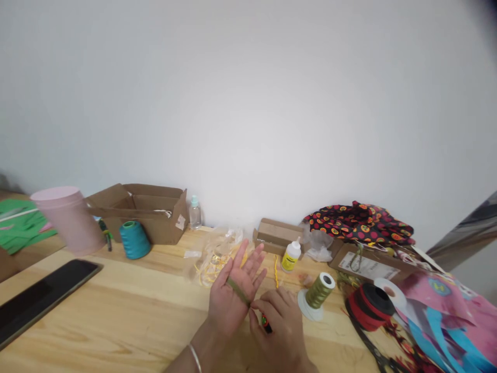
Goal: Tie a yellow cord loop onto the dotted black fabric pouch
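Observation:
My left hand is held flat above the wooden table, fingers stretched out and slightly spread. An olive-green cord lies wrapped across its palm. My right hand sits just to its right, fingers pinched on the end of that cord, with a small red and green object under it. An olive thread cone on a white base stands right of my right hand. A clear bag of yellow cord lies beyond my left fingers.
A white glue bottle, small cardboard box, open carton, teal thread cone, pink cup and black tablet are on the table. Patterned fabric, red ribbon roll and coloured paper crowd the right.

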`<state>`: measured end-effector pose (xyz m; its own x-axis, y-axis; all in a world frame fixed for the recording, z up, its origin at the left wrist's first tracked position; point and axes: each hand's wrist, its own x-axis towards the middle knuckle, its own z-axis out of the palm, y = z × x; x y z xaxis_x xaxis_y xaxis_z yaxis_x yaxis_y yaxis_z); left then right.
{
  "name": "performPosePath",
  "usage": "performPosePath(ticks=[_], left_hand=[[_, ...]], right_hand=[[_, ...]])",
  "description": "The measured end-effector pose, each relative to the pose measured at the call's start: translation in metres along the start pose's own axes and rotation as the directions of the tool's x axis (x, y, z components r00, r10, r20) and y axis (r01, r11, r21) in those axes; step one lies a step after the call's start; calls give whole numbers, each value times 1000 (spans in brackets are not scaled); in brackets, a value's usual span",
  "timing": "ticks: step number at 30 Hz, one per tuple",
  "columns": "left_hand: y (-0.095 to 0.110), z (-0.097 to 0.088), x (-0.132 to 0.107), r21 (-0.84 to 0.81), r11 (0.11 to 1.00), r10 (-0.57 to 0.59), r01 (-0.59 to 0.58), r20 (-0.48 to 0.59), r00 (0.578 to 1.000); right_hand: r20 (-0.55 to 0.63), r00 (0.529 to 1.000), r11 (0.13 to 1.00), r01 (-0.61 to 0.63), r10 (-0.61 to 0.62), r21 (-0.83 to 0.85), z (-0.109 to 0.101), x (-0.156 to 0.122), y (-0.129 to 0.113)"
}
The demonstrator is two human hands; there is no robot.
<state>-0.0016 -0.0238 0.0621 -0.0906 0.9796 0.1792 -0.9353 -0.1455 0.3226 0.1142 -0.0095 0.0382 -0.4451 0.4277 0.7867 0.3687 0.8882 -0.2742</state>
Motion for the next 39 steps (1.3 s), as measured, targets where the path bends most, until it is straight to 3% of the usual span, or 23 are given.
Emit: performPosePath(ticks=[4,15,25,30,39], left_hand=[[-2,0,0,14,1000,9,-9,-12,1000],[1,-1,1,-11,1000,1,-1,-15,1000],[1,5,-3,11,998,-67,67,35,997],[-2,6,-5,50,990,-138,134,78,987],[-14,5,-9,143,965,-241,221,149,959]], right_hand=[[-3,1000,999,-7,6,-49,2,-1,0],[78,996,997,-51,47,57,-9,3,-1],[29,999,988,-43,39,149,-5,0,-2],[43,989,954,-151,145,260,-9,4,-3],[69,962,914,-271,263,301,-10,6,-3]])
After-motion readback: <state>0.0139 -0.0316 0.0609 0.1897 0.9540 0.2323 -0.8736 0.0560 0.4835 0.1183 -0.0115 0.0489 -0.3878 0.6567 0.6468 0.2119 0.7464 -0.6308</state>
